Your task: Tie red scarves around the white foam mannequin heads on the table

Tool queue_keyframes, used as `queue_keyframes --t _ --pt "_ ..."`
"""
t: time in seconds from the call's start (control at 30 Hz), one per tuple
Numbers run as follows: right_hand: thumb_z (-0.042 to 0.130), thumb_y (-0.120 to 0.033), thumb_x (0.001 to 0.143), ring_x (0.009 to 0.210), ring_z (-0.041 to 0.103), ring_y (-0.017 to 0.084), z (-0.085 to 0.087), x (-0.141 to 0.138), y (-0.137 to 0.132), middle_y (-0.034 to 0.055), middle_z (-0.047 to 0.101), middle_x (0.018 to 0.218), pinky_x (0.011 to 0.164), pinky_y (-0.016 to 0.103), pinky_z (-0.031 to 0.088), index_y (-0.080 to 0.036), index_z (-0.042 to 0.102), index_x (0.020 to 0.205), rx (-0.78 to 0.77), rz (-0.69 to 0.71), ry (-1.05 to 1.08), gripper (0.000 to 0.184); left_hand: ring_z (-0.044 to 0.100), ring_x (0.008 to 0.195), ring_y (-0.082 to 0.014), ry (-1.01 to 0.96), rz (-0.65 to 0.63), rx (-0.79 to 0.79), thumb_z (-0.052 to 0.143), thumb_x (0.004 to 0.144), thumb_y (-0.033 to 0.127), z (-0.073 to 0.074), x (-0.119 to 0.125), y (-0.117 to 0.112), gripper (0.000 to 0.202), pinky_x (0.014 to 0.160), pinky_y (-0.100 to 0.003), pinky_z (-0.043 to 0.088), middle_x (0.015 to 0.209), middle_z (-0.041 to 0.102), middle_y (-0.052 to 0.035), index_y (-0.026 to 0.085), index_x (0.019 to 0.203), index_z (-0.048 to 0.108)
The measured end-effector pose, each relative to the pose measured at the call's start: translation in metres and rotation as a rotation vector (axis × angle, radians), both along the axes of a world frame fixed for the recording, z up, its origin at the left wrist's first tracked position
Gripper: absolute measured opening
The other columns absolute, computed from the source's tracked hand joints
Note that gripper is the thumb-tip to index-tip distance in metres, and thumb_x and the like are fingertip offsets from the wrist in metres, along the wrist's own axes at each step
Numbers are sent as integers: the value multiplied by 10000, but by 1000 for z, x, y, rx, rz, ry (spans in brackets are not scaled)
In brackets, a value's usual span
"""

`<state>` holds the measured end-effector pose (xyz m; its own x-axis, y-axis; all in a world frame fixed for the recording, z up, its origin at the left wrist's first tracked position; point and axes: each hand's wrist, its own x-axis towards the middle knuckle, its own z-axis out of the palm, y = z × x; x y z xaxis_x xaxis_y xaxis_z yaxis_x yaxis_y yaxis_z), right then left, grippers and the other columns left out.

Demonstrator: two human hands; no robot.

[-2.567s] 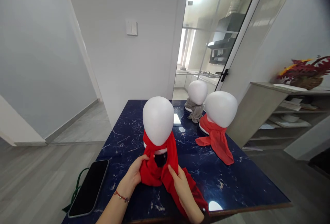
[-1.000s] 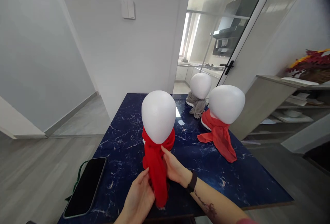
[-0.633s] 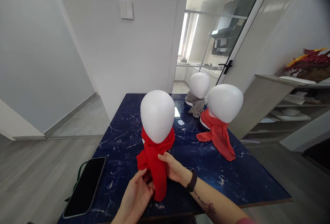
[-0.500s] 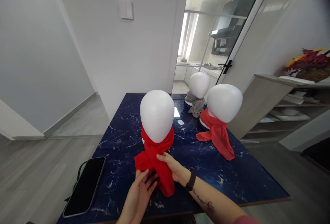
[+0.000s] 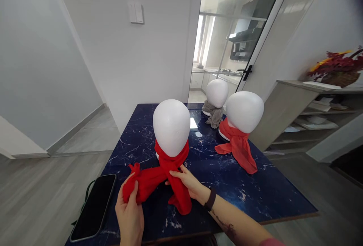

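A white mannequin head stands upright on the table, with a red scarf wrapped round its neck and crossed in front. One end of the scarf is stretched out to the left, where my left hand grips it between thumb and fingers. My right hand pinches the other, hanging part just below the crossing, thumb on top and fingers behind the cloth. The lower tip of that part lies on the table.
A mannequin head in a coral scarf and another head in a grey scarf stand at the right of the dark blue marbled table. A phone lies at the left edge. Shelves stand beyond the right side.
My left hand has moved left from under the cloth and taken hold of one scarf end, pulling it out sideways. My right hand stays at the crossing.
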<state>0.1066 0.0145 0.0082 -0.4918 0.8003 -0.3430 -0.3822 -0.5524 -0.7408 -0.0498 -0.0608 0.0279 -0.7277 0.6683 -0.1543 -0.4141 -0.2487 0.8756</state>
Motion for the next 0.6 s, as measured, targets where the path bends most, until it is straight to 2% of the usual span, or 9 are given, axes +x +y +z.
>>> queue_keyframes --t 0.07,0.13,0.23,0.33,0.47,0.6 --pt "779 -235 639 688 684 156 2 1 2 26 720 895 632 245 520 -206 533 1144 -33 -72 16 562 628 1028 -192 164 2 -3 689 751 314 0 -4 -6 365 975 -346 468 1087 681 -28 224 1101 639" --pt "776 -226 649 760 688 153 2 2 4 39 725 910 724 246 529 -177 577 1095 -74 -121 57 491 608 1072 -221 343 -60 -43 692 742 334 4 -10 -11 397 996 -371 453 1139 663 -43 213 1115 634" --pt "749 -275 700 759 688 152 1 3 8 62 728 920 736 244 531 -140 621 1051 -125 -145 116 397 580 1127 -255 567 -283 -73 701 726 334 13 -20 -15 465 994 -384 457 1220 626 -63 212 1166 608" --pt "739 -251 709 732 689 156 -1 4 10 75 730 913 722 247 530 -117 637 1040 -145 -140 142 371 564 1158 -264 767 -478 -7 669 753 288 23 -22 -12 521 984 -386 468 1293 579 -80 222 1254 544" --pt "735 -163 676 729 690 171 -6 3 9 73 732 874 758 280 526 -109 651 986 -132 -69 212 326 546 1186 -226 1174 -625 134 526 839 180 32 -9 6 492 1011 -372 444 1319 559 -76 243 1324 468" --pt "730 -138 633 681 682 166 -10 0 8 31 727 775 720 286 528 -149 643 869 -165 -126 273 251 506 1228 -179 1541 -753 213 392 883 103 35 12 33 565 1022 -337 432 1382 498 -76 249 1422 305"
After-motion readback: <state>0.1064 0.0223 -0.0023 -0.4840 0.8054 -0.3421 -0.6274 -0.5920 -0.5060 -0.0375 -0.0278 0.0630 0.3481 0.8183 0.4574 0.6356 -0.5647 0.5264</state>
